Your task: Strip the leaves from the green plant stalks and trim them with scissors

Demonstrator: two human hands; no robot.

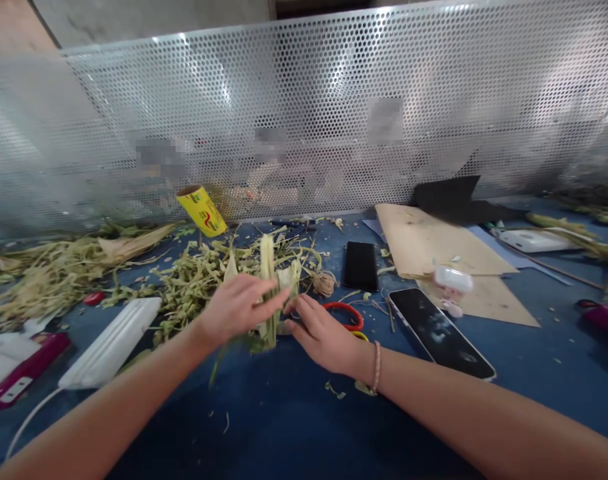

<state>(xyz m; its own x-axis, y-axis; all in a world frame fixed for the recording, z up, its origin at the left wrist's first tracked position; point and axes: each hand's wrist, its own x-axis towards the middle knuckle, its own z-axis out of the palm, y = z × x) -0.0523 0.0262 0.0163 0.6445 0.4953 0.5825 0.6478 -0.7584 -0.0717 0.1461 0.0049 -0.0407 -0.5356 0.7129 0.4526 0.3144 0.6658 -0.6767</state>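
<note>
My left hand [237, 308] is closed round a small bundle of pale green leaf strips [268, 273] that stands upright on the blue table [284, 427]. My right hand [320, 333] meets it from the right, fingertips pinched at the base of the bundle. A bracelet sits on my right wrist. Just behind my right hand lie red-handled scissors [345, 311]. A small ball of twine [325, 283] rests beyond them.
Heaps of leaf scraps [59, 270] cover the left. A yellow tape roll [203, 210], a white power bank [111, 343], two phones [361, 265] [441, 333], brown cardboard [424, 243] and a white earbud case [453, 279] lie around. A perforated metal screen [334, 100] closes the back.
</note>
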